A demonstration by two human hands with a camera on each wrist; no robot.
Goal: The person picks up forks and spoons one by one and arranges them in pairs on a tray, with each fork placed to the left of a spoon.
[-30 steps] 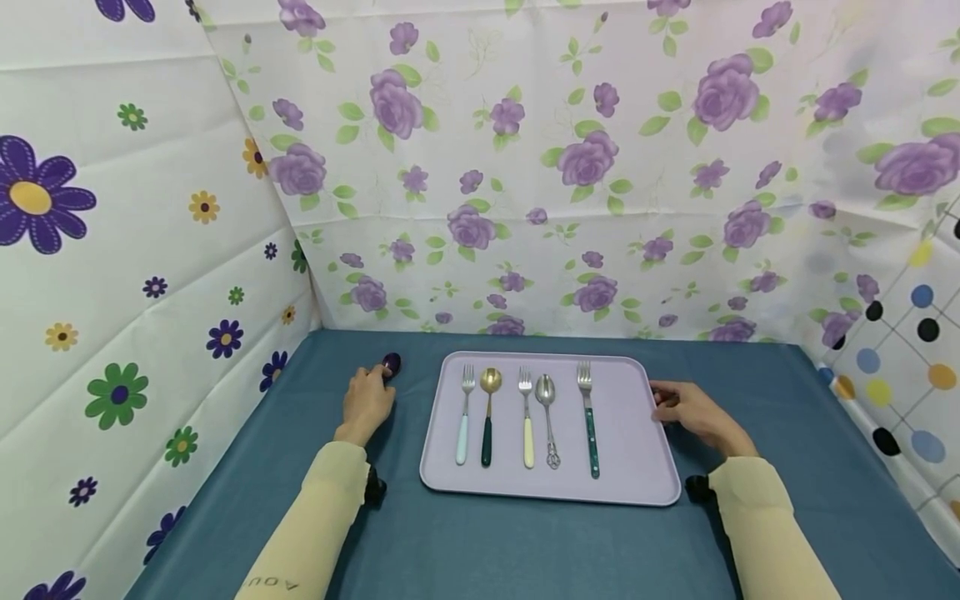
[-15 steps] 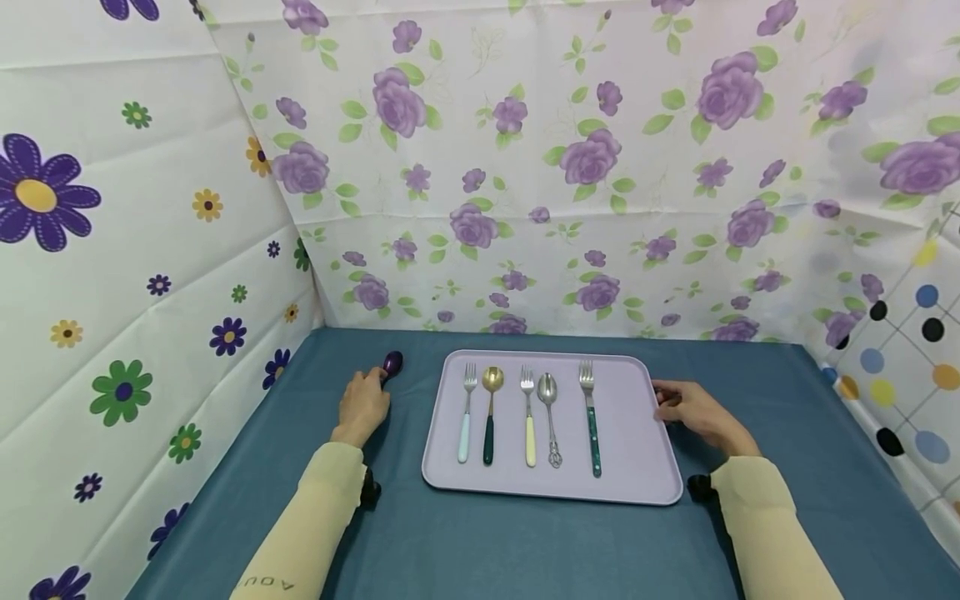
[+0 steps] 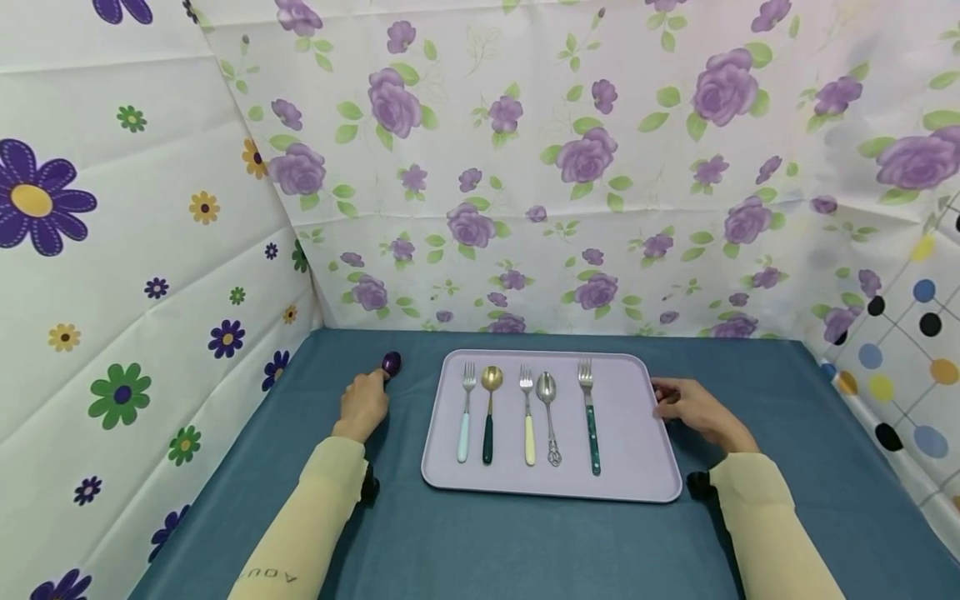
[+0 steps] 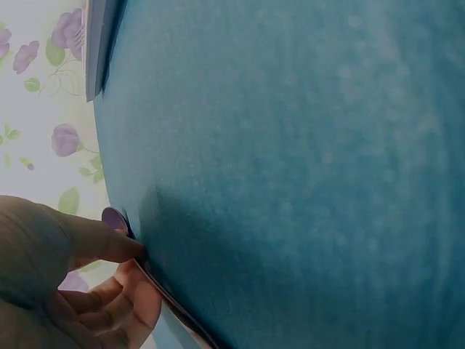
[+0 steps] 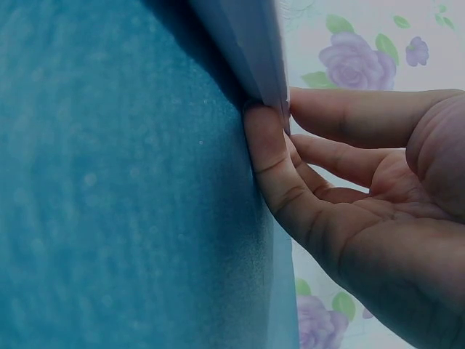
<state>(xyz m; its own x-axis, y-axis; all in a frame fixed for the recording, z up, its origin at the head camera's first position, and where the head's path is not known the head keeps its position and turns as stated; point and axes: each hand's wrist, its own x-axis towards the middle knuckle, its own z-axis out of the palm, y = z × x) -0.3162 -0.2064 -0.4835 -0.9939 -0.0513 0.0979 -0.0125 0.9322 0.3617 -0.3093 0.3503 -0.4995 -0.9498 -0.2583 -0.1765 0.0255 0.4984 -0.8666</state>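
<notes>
My left hand (image 3: 363, 407) pinches the handle of a dark purple spoon (image 3: 391, 363) on the cloth, left of the tray. In the left wrist view, thumb and fingers meet on its thin handle (image 4: 172, 299), with the bowl beyond them; most of the handle is hidden by the hand in the head view. My right hand (image 3: 699, 410) holds the right rim of a pale lilac tray (image 3: 630, 433), one finger (image 5: 267, 138) tucked against its side. On the tray lie a light-blue-handled fork (image 3: 464, 417), a gold spoon (image 3: 489, 417), a yellow-handled fork (image 3: 528, 417), a silver spoon (image 3: 549, 408) and a green-handled fork (image 3: 591, 417).
A blue-green cloth (image 3: 525, 542) covers the table. Behind stands a white sheet (image 3: 480, 167) with purple roses. Flowered sheeting (image 3: 172, 317) bounds the left side, and a dotted sheet (image 3: 907, 375) the right.
My left hand has slid slightly left along the purple spoon, so more of the spoon's bowl shows. The right hand and the tray stay put.
</notes>
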